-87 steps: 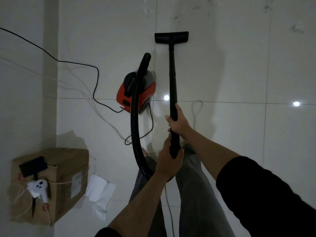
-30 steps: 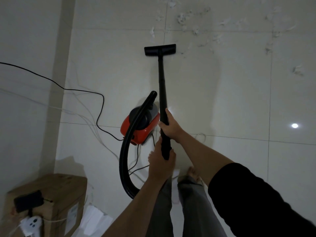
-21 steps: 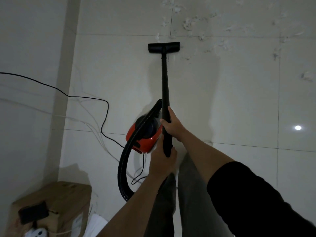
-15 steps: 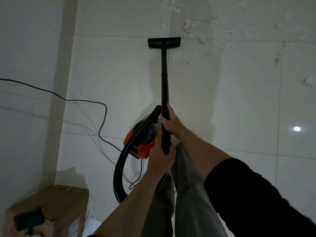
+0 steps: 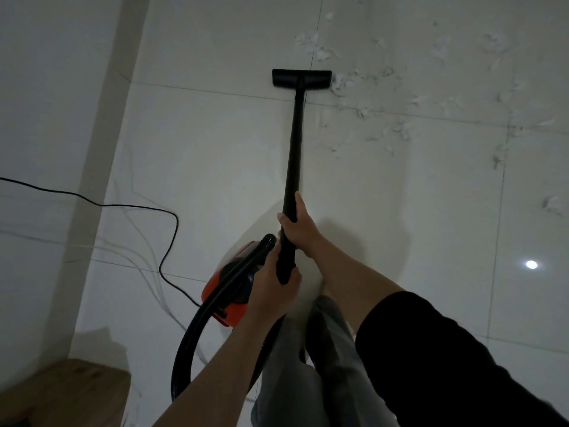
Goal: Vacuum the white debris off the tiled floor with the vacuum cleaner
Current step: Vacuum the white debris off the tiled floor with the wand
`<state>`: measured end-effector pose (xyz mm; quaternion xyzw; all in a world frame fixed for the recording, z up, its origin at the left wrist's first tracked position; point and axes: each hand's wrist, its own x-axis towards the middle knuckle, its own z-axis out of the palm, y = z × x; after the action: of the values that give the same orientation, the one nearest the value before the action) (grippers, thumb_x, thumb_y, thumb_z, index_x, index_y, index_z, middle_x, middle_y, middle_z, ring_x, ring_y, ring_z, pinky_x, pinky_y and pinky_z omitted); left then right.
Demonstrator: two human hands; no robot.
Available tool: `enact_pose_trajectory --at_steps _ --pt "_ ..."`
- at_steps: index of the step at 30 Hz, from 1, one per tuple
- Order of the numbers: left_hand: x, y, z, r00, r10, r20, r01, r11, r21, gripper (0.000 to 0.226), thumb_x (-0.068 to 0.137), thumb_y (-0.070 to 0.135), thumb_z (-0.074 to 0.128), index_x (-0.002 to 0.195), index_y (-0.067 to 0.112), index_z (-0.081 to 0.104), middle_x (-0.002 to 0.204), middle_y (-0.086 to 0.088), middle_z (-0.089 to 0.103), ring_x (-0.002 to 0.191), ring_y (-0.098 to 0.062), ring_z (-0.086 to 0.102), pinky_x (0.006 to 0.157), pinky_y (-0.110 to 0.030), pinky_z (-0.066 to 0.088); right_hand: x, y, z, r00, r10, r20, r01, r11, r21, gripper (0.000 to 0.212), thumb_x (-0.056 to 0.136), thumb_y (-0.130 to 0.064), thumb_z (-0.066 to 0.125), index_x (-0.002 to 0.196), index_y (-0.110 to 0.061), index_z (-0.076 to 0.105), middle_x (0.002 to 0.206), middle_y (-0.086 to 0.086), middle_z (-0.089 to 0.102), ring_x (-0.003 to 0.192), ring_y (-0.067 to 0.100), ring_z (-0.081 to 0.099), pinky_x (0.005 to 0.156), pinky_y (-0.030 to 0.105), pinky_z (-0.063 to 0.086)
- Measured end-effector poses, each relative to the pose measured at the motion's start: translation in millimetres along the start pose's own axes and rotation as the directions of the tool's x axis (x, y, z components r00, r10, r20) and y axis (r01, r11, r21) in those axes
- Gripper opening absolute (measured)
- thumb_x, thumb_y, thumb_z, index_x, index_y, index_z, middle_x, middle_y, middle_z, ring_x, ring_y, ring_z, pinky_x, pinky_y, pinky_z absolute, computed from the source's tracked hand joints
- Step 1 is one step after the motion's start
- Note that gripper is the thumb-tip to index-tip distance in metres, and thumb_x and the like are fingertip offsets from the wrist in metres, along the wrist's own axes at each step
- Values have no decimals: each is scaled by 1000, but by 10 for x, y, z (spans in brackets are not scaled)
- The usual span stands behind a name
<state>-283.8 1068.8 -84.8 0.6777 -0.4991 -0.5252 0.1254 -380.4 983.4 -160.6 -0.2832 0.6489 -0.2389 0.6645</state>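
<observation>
A long black vacuum wand (image 5: 294, 149) runs from my hands out to a flat black floor nozzle (image 5: 301, 78) resting on the pale tiled floor. My right hand (image 5: 297, 224) grips the wand higher up; my left hand (image 5: 272, 286) grips its near end, where the ribbed black hose (image 5: 197, 328) loops down. The red and black vacuum body (image 5: 228, 289) sits on the floor just left of my hands, partly hidden by my left hand. White debris (image 5: 369, 97) lies scattered right of and beyond the nozzle, the nearest scraps touching its right end.
A wall (image 5: 55, 118) rises along the left. A black power cord (image 5: 138, 211) and pale wires trail across the floor from it to the vacuum body. A cardboard box (image 5: 61, 392) stands at the bottom left. My grey-trousered legs (image 5: 311, 365) are below my hands.
I have stepped forward with the wand; the nozzle has advanced across the tile joint into the edge of the debris patch. The vacuum body has trailed along beside me. The box has slid out of view.
</observation>
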Motion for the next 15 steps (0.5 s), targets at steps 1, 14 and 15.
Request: enact_pose_trajectory --at_steps 1,14,15 --pt "60 26 -12 1000 5 -3 -5 1000 10 46 90 15 58 134 19 47 86 9 67 71 0 64 62 -15 51 53 -35 -14 1000 10 6 -10 1000 20 79 98 -22 51 156 -30 -3 111 10 56 80 21 60 86 44 55" --pt "796 620 -158 1000 -11 -4 11 999 42 32 92 18 54 124 23 48 81 5 66 62 -15 65 59 -30 58 715 -604 -258 999 20 30 -21 999 39 82 97 -26 52 154 -37 -5 115 7 50 86 24 60 93 54 52" --pt "860 678 -174 1000 -1 -4 1 999 54 36 93 16 53 127 24 47 85 6 65 66 -13 65 61 -26 56 767 -667 -290 999 18 27 -19 999 50 81 98 -24 52 154 -36 -5 113 7 51 83 23 60 92 53 53"
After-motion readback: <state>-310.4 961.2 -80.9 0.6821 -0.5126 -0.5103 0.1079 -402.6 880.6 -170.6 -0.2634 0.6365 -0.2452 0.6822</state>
